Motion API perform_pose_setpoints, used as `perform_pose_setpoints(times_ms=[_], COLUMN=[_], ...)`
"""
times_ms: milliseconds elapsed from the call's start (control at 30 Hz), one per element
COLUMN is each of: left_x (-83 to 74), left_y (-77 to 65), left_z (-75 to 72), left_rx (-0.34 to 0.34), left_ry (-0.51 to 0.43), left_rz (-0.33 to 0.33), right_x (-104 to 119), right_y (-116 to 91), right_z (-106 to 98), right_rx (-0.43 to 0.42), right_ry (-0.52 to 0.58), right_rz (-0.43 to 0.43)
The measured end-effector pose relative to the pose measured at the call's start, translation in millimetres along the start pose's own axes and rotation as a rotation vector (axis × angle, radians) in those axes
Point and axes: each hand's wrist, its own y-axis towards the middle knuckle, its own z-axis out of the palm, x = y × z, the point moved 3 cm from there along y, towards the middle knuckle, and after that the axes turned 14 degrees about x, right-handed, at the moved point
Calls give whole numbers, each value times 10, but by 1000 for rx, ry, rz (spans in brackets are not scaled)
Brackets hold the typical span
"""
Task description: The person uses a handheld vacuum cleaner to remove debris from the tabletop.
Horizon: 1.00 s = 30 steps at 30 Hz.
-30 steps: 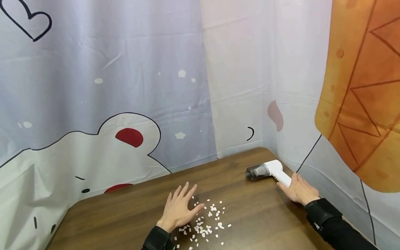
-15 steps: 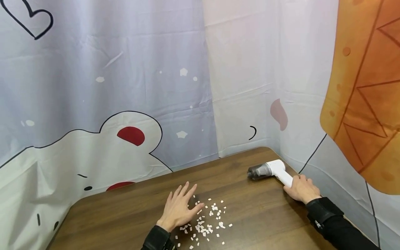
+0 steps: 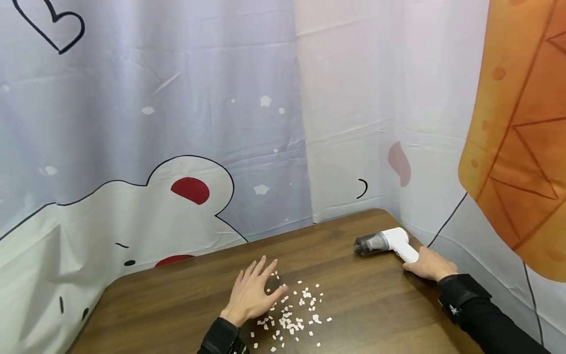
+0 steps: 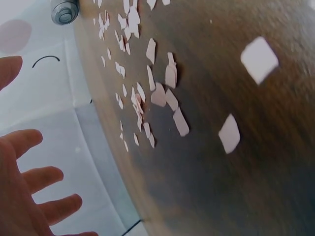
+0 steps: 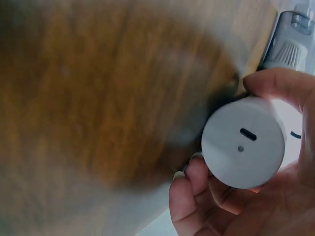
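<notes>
A white handheld vacuum cleaner with a dark see-through nozzle lies near the table's far right corner. My right hand grips its handle; in the right wrist view thumb and fingers curl round the handle's round end, which has a small charging slot. My left hand hovers with fingers spread, holding nothing, just left of many small white paper scraps. Those scraps lie scattered and partly overlapping on the wood in the left wrist view, apart from the left fingers.
The brown wooden table has its back edge against a printed curtain, which also runs along the right side. Scraps are spread over the table's front middle, left of the vacuum cleaner.
My right hand has closed from lying over the vacuum cleaner's handle to gripping it. The view has shifted slightly; the left hand stays spread beside the scraps.
</notes>
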Motion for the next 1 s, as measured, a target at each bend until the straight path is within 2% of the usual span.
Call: perform_pose_setpoints(times_ms=[133, 367, 633, 1000], left_x=[48, 114, 63, 79], left_y=[-15, -69, -40, -13], left_z=[-43, -98, -85, -92], left_rx=[-24, -27, -40, -65], left_ry=[18, 13, 7, 3], left_rz=[-2, -20, -3, -11], right_x=[26, 33, -56, -95], right_y=[64, 162, 158, 156], right_z=[-23, 13, -31, -42], right_rx=[27, 40, 63, 18], right_ry=[2, 19, 11, 14], right_rz=[4, -7, -22, -21])
